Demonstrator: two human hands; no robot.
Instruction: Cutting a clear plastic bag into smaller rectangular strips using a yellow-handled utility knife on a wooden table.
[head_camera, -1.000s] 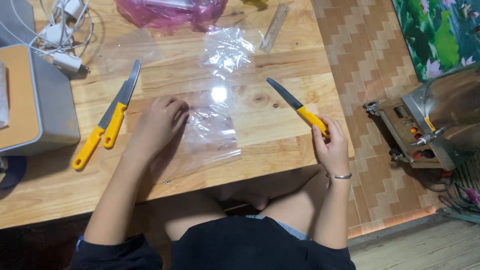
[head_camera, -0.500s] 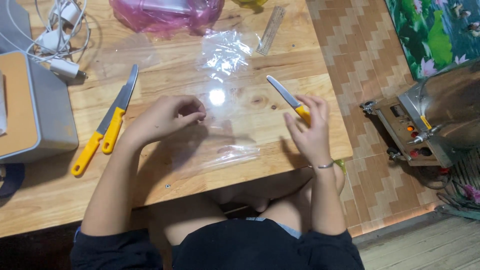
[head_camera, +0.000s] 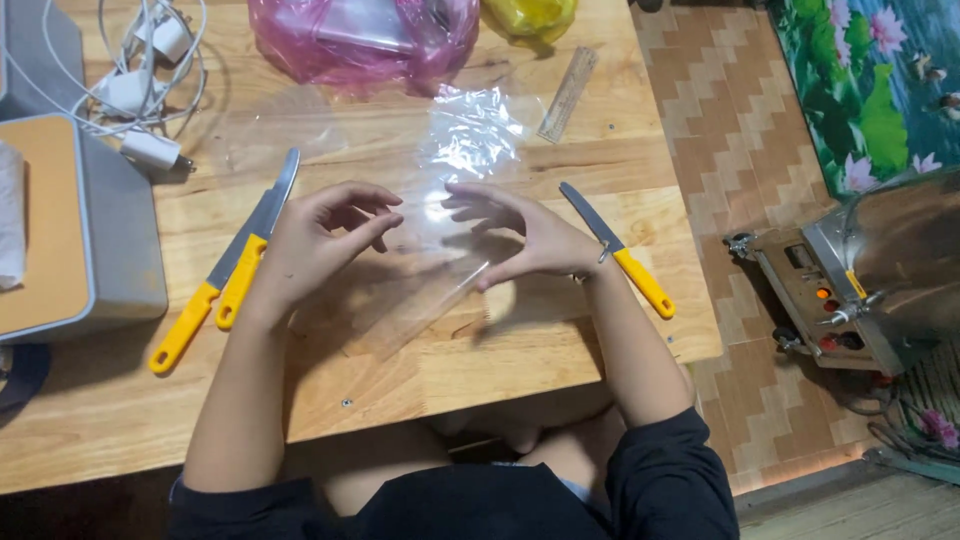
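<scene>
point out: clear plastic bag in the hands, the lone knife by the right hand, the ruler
clear plastic bag (head_camera: 430, 290): head view, on its flat lower half.
lone knife (head_camera: 642, 282): head view, on its yellow handle.
ruler (head_camera: 567, 95): head view, mid-length of the strip.

Both forearms come up from the near edge of the table and converge toward its middle. Left hand (head_camera: 315, 240): raised above the surface, wrist slightly bent, fingers curled and spread, thumb and forefinger drawn close to each other, tips facing right. Right hand (head_camera: 525, 235): opposite it, palm down, fingers arched and fanned toward the left hand, tips close to but apart from those of the left. Forearms are bare; dark sleeves are pushed up near the elbows.
</scene>
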